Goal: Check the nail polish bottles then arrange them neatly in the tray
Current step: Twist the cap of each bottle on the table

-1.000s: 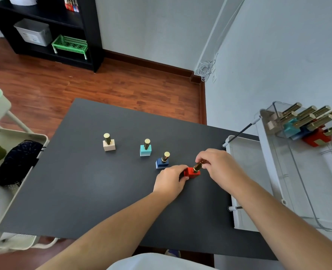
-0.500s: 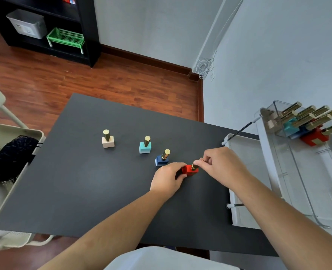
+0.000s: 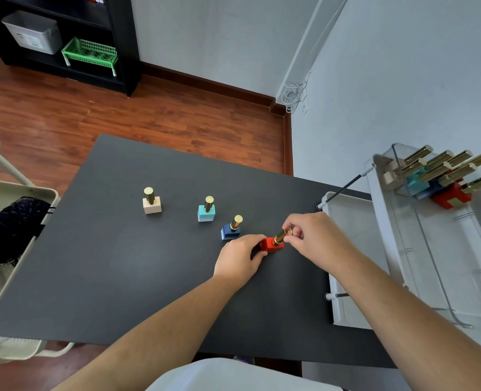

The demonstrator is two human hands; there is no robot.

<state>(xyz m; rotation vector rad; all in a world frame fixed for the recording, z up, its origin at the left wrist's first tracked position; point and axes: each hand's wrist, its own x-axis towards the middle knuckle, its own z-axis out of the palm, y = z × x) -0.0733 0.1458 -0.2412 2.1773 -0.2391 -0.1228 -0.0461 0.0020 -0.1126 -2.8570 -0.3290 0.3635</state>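
Observation:
A red nail polish bottle [image 3: 270, 244] stands on the black table [image 3: 120, 277]. My left hand [image 3: 240, 259] grips its square body from the left. My right hand [image 3: 315, 239] pinches the top of its gold cap [image 3: 281, 236]. To the left stand a blue bottle [image 3: 230, 230], a turquoise bottle [image 3: 206, 211] and a beige bottle [image 3: 152, 203], all upright with gold caps. At the right a clear tray [image 3: 431, 263] holds several bottles [image 3: 436, 179] packed into its far corner.
A white cart shelf [image 3: 352, 249] sits under the tray beside the table's right edge. Another white cart [image 3: 13, 221] with a dark mesh item is at the left. A black shelf unit [image 3: 64, 38] with a green basket stands across the wooden floor.
My head has shifted a little, so the view has moved. Both hands stay on the red bottle; my right fingers have moved up from around the cap to its tip.

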